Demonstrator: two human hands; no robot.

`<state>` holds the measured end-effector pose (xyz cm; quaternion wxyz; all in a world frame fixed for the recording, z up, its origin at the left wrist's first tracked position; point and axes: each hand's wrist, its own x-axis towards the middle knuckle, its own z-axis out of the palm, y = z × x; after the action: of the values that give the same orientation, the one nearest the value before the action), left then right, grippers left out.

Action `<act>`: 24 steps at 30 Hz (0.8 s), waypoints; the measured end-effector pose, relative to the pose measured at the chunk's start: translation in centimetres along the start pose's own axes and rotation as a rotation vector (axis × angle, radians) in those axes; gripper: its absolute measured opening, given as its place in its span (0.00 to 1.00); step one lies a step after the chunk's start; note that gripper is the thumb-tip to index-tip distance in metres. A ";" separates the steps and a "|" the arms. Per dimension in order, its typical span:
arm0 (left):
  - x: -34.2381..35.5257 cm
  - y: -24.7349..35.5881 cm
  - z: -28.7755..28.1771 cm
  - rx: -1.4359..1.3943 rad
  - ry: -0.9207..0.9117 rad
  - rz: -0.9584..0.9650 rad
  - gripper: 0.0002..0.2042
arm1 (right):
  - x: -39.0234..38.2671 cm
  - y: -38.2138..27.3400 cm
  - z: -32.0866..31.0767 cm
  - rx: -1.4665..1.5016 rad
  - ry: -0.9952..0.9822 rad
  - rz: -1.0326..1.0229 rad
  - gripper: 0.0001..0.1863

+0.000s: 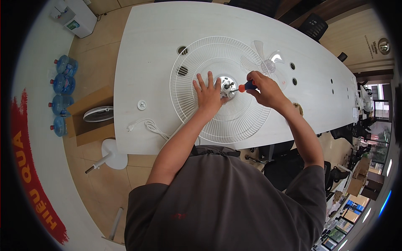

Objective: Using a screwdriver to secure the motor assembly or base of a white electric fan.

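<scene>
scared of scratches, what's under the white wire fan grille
White tabletop and a dark round opening show through the grille; whatever lies beneath the silver hub and left hand is covered.

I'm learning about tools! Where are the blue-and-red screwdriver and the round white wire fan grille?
Blue-and-red screwdriver point(248, 85): head view, on its handle.
Round white wire fan grille point(243, 112): head view, on its lower-right wires.
</scene>
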<state>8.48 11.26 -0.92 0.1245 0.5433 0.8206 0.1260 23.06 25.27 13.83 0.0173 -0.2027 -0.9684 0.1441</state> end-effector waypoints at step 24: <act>0.0 0.0 0.2 -0.015 0.025 -0.001 0.44 | 0.1 -0.2 -0.6 -0.159 -0.117 -0.061 0.16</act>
<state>8.61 11.26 -1.12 0.1185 0.5405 0.8213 0.1389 22.97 25.26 14.50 -0.0512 -0.1649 -0.9819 0.0778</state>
